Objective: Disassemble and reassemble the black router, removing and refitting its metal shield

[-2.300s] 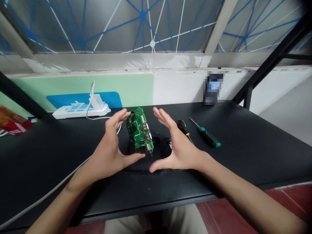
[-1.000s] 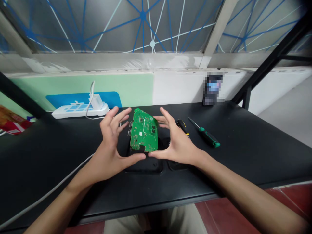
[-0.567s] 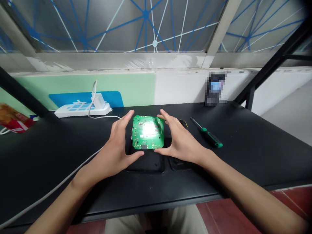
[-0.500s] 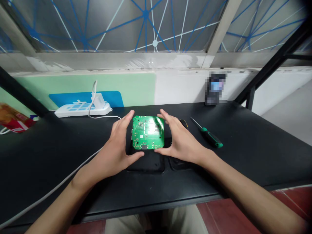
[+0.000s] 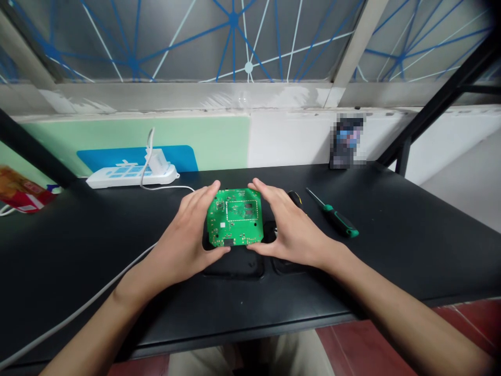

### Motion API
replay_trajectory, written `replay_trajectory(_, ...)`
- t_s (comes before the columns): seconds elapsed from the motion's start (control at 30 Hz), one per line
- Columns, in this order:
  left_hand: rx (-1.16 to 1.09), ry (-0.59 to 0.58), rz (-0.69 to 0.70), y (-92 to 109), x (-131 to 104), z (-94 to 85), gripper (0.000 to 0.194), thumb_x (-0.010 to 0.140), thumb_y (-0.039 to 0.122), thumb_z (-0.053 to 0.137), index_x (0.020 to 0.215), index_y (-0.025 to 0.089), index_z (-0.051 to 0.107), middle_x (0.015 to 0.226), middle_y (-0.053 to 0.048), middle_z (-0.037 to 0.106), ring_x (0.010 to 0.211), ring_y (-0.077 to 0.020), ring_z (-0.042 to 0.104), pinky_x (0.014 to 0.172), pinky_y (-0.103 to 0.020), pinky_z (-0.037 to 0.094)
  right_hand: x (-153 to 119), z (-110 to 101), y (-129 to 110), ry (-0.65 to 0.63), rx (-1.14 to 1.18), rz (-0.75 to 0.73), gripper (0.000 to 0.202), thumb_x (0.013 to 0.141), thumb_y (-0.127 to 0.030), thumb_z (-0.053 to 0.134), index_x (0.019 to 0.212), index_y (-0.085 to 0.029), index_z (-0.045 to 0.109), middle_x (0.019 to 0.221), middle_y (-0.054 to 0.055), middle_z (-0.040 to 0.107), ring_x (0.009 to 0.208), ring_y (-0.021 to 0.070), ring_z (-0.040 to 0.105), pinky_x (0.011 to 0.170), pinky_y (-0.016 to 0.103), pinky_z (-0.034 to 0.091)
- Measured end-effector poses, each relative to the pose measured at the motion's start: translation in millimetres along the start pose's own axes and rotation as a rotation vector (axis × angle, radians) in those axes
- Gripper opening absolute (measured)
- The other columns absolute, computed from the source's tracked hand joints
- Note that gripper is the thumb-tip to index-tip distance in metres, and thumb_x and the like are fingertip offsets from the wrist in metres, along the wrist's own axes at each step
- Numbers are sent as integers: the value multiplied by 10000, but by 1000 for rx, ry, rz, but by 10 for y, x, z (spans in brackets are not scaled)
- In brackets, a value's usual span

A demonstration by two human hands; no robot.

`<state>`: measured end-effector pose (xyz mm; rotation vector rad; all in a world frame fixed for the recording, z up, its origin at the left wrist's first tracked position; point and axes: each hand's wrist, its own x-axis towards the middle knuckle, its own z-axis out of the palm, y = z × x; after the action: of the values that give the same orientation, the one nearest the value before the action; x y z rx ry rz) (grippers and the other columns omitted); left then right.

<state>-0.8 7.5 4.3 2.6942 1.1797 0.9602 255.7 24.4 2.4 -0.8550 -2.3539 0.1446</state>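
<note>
A green circuit board is held up between my two hands, its flat face toward the camera. My left hand grips its left side, with fingertips at the top left corner and the thumb at the lower edge. On the right side my right hand holds it the same way, thumb under the lower right corner. Beneath the board lies a flat black casing part on the black table. Another black part sits beside it, partly covered by my right hand.
A green and black screwdriver lies to the right. Behind are a white power strip with a plugged-in charger and a pixelated upright device. A white cable crosses the left side, near a red packet.
The board has shifted slightly left and down and tilted, so the glare on it is gone. My left fingertips have moved a little right, closer around its edge.
</note>
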Motion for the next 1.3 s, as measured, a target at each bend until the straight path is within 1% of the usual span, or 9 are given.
replay_trajectory(0.13, -24, 22, -12, 17, 2, -34, 1141, 755, 278, 823, 1605, 301, 62, 1539, -122, 399, 1377, -380, 404, 1146, -588, 382, 1, -13, 0, -2, 17, -11, 1177, 735, -396, 808, 1608, -249, 32, 1574, 178, 386, 1433, 360, 412, 1126, 618, 442)
replay_trajectory(0.33, -41, 33, -21, 9, 5, -55, 1137, 741, 302, 833, 1600, 292, 88, 1500, -128, 436, 1361, -387, 417, 1128, -588, 395, 3, -39, 19, 5, 48, -35, 1176, 742, -448, 799, 1610, -257, 29, 1573, 171, 387, 1429, 364, 411, 1127, 623, 436)
replay_trajectory(0.63, -34, 32, -23, -16, -18, -40, 1112, 762, 300, 825, 1597, 263, 93, 1514, -141, 424, 1363, -373, 412, 1127, -560, 404, -3, -57, 19, 7, 29, -47, 1149, 758, -459, 785, 1607, -238, 43, 1561, 180, 400, 1424, 352, 417, 1133, 605, 434)
replay_trajectory(0.9, -25, 12, -34, -11, -17, -57, 1093, 779, 315, 813, 1597, 280, 89, 1530, -129, 412, 1365, -381, 405, 1123, -561, 412, 4, -52, 10, 14, 17, -51, 1158, 749, -463, 791, 1606, -228, 48, 1549, 189, 417, 1400, 358, 443, 1111, 603, 450)
replay_trajectory(1.03, 4, 3, -38, -8, -22, -50, 1091, 782, 320, 813, 1597, 277, 89, 1544, -125, 402, 1362, -382, 404, 1140, -574, 389, 4, -55, 6, 18, 2, -55, 1162, 745, -466, 797, 1603, -212, 57, 1545, 192, 425, 1392, 352, 448, 1110, 584, 456)
replay_trajectory(1.2, 45, -18, -37, 2, -20, -51, 1064, 802, 304, 797, 1597, 254, 92, 1579, -125, 360, 1409, -370, 358, 1172, -551, 368, 5, -40, 5, 30, -21, -63, 1143, 753, -459, 791, 1598, -180, 74, 1537, 207, 429, 1390, 349, 447, 1109, 574, 460)
replay_trajectory(1.3, 80, -20, -12, 8, -5, -50, 1093, 786, 307, 822, 1600, 241, 96, 1609, -131, 318, 1441, -375, 323, 1196, -549, 340, 9, -19, -3, 30, -40, -58, 1140, 754, -460, 789, 1596, -174, 77, 1536, 212, 426, 1396, 352, 441, 1110, 578, 461)
